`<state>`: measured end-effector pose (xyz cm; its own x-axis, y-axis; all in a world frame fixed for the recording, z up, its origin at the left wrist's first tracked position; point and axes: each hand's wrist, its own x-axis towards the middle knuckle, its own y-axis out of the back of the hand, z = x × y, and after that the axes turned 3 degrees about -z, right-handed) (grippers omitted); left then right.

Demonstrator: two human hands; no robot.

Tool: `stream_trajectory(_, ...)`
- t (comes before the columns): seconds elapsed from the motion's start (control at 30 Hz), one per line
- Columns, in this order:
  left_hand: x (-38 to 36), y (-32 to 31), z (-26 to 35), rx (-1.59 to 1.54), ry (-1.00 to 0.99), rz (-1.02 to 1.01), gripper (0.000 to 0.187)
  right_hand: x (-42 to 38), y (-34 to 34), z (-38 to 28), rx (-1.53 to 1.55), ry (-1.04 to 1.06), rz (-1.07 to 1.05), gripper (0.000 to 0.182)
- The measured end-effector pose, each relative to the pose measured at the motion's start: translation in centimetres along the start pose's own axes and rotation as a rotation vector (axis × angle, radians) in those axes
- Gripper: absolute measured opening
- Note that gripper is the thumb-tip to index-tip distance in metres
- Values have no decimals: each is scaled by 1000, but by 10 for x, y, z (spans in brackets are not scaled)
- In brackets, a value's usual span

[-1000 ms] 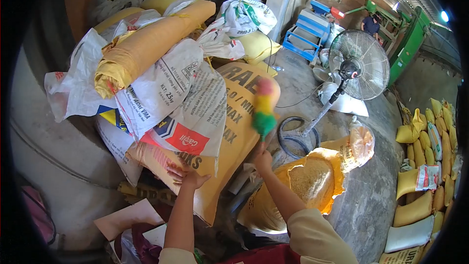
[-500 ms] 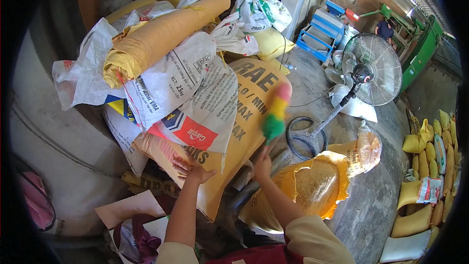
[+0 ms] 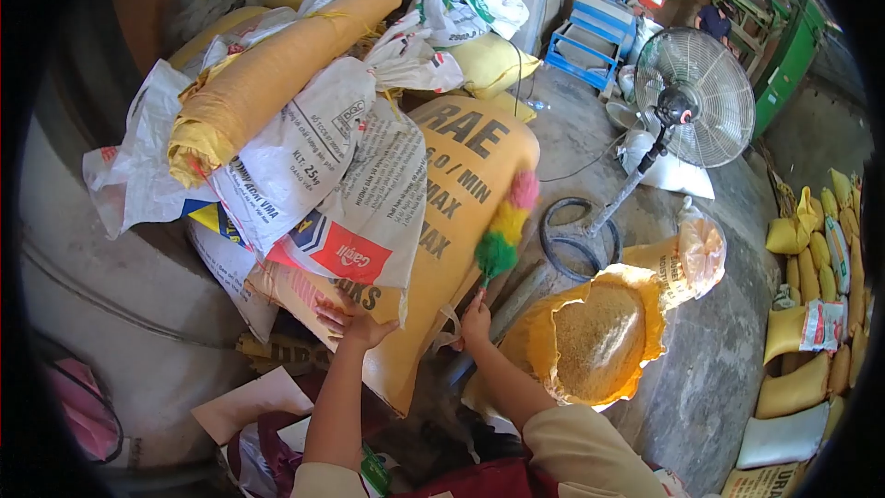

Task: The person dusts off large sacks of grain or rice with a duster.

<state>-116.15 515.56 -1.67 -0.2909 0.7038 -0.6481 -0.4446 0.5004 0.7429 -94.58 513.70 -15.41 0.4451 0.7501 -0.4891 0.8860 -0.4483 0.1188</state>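
Observation:
My left hand (image 3: 356,321) lies with spread fingers on the lower part of a large orange-brown sack (image 3: 461,198) printed with big black letters. My right hand (image 3: 476,323) is closed round the handle of a feather duster (image 3: 502,238) with pink, yellow and green sections. The duster's head lies along the right side of the sack, seemingly against it. A pale strip, perhaps a strap (image 3: 448,330), hangs by the right hand. White printed sacks (image 3: 364,194) and a rolled orange sack (image 3: 286,74) are piled on top of the large one.
To the right stands an opened orange sack (image 3: 560,300) full of pale brown grain-like material. A pedestal fan (image 3: 695,97) and a coiled dark hose (image 3: 550,249) are behind it. Filled sacks (image 3: 793,387) are stacked at far right. Another person (image 3: 713,22) is at the back.
The duster has moved down against the sack's right side, and its head is less blurred. My right hand has shifted left and lower. The view has swung slightly; my left hand stays on the sack.

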Motion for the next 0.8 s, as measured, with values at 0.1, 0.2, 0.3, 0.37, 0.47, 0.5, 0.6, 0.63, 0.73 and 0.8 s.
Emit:
stream_trajectory(0.1, -3, 2, 1, 12, 15, 5, 134, -25, 4, -23, -86, -308, 48, 50)
stream_trajectory(0.2, 72, -45, -33, 88, -78, 90, 134, -26, -6, 0, 52, -209, 35, 51)
stream_trajectory(0.3, -20, 9, 4, -8, 16, 20, 132, -36, -5, -4, 62, -22, 97, 51)
stream_trajectory(0.37, -28, 16, 12, -76, 47, 31, 129, -40, -3, -11, 51, 99, 128, 51)
stream_trajectory(0.47, -24, 14, 8, 3, -44, -86, 121, -48, 4, 9, 34, 158, 115, 52)
stream_trajectory(0.5, -27, 17, 8, 50, -94, -112, 120, -43, 6, 24, -46, -47, 64, 52)
stream_trajectory(0.6, 7, -1, -11, 104, -242, -93, 113, -42, 5, 33, -113, -330, 4, 52)
stream_trajectory(0.63, 9, -2, -12, 103, -336, -50, 106, -46, 5, 30, -110, -408, -9, 53)
stream_trajectory(0.73, -16, 14, 0, 152, -307, -96, 105, -58, 10, 8, 63, -36, 55, 53)
stream_trajectory(0.8, -28, 19, 2, 177, -403, -53, 95, -47, 7, 7, 98, 16, 50, 53)
